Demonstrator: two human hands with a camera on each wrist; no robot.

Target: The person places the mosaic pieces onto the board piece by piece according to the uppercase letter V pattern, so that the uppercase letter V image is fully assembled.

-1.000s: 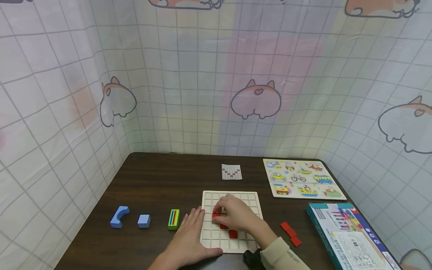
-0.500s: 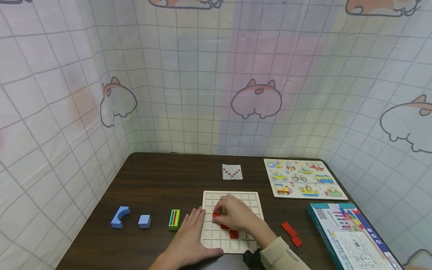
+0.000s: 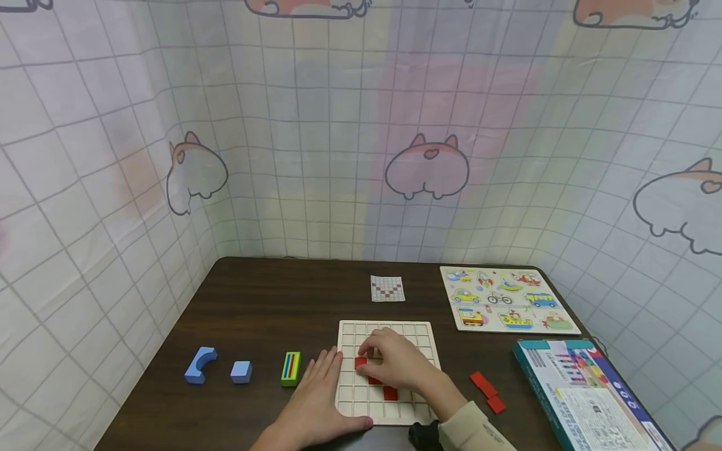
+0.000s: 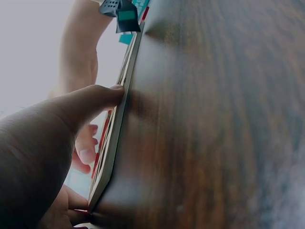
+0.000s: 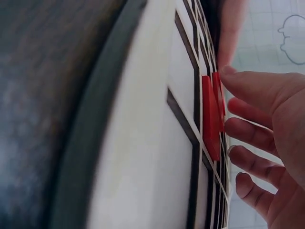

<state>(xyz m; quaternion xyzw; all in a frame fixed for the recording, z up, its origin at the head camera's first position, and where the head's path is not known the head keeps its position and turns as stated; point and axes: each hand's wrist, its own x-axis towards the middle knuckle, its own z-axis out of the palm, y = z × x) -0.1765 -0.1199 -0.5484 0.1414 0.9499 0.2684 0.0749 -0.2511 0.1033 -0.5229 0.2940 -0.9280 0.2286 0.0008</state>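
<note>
Currently three red tiles [image 3: 373, 378] sit in the grid board [image 3: 389, 410]; two more [image 3: 486, 389] wait on the counter. Left hand [image 3: 316, 401] lies flat, bracing the board; right hand [image 3: 395, 360] fingers press a tile.

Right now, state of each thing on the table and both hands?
grid board: flat on the table, three red tiles set in cells
left hand: fingers straight, steadying the board's left edge
right hand: fingertips on the upper red tile
loose red tiles: lying right of the board
vehicle puzzle: flat, pieces in place
box: lying flat, closed
</note>
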